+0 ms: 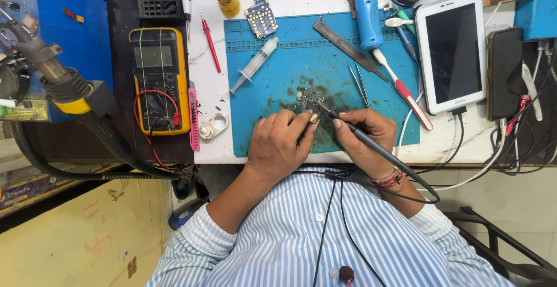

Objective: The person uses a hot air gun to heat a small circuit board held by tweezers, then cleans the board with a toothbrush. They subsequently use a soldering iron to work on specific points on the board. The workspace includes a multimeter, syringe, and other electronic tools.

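Observation:
A small dark circuit board (310, 98) lies on the blue work mat (272, 60). My right hand (362, 136) grips a black soldering iron (371, 142) like a pen, its tip touching the board's near edge. My left hand (281, 145) rests on the mat just left of the board, its fingertips pinched on something small and pale by the board's near edge; what it is I cannot tell. The iron's black cable runs back over my striped shirt.
Tweezers (360, 84), a syringe (255, 63), a metal ruler (348, 49) and a toothbrush (403, 89) lie on the mat. A yellow multimeter (158, 78) stands left, a white tablet (452, 49) and a phone (503, 72) right. A hot-air nozzle (52, 75) juts in at left.

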